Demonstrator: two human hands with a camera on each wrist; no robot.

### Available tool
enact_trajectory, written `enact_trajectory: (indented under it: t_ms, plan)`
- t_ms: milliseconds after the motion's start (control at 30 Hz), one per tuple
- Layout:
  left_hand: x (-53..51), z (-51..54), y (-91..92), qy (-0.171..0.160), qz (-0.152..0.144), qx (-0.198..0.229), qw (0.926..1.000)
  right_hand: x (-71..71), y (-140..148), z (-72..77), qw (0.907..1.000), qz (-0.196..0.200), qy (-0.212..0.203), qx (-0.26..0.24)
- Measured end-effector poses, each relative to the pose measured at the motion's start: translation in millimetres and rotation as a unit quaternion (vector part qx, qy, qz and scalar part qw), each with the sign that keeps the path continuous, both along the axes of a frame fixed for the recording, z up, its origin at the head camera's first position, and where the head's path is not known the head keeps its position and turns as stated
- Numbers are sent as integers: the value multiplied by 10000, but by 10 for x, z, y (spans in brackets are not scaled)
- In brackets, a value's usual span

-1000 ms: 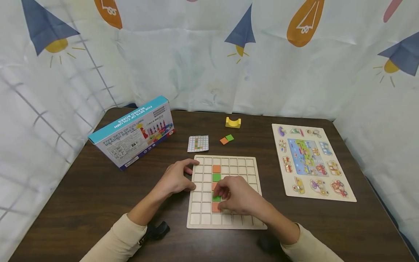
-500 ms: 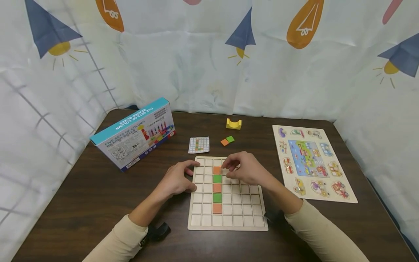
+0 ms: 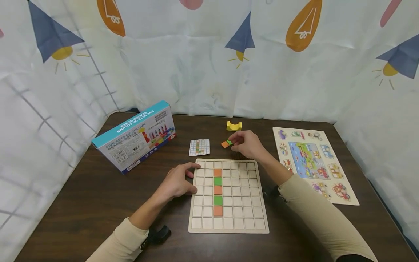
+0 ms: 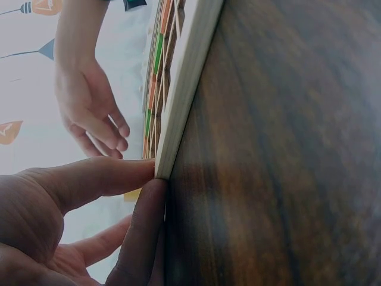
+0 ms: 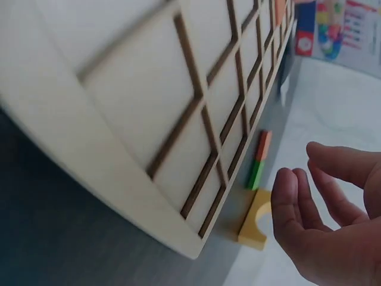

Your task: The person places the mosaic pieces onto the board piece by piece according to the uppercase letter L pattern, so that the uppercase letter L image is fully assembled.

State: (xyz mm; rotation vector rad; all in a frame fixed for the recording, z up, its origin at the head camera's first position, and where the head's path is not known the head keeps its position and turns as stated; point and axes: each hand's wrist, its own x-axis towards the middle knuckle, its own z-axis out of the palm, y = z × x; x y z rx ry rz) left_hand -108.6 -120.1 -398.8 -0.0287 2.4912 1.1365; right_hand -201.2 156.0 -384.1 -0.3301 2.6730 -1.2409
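A pale wooden grid board (image 3: 242, 222) lies on the table, with a column of alternating orange and green square tiles (image 3: 217, 190) in its cells. At the board's left edge my left hand (image 3: 178, 181) rests, thumb and fingers spread along the rim; in the left wrist view its fingertips touch the edge. Beyond the board's far edge, my right hand (image 3: 247, 144) reaches over a loose green tile (image 3: 229, 142) beside a loose orange tile (image 3: 224, 144). In the right wrist view, the thumb and fingers of the right hand (image 5: 333, 208) are parted with nothing between them.
A small pattern card (image 3: 199, 147) lies behind the board, and a yellow arched block (image 3: 234, 126) sits farther back. On the left stands a blue-topped box (image 3: 140, 138). A picture puzzle board (image 3: 340, 194) lies to the right, partly under the right arm.
My right hand has left the tile column and moved away over the board to the loose tiles at the back. The left hand stays at the board's left edge.
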Motion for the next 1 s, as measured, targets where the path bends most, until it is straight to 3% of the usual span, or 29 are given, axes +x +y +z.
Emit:
enact_trajectory:
  t_ms: [233, 500, 1000]
  plan:
    - [-3, 2, -4, -13, -44, -15, 10000, -205, 3, -54, 9993, -189, -235, 199]
    - [6, -6, 1, 69, 0, -19, 10000, -337, 0, -139, 9982, -43, -225, 548]
    - [23, 13, -5, 68, 2, 27, 10000, -375, -34, -171, 9950, 106, -21, 992]
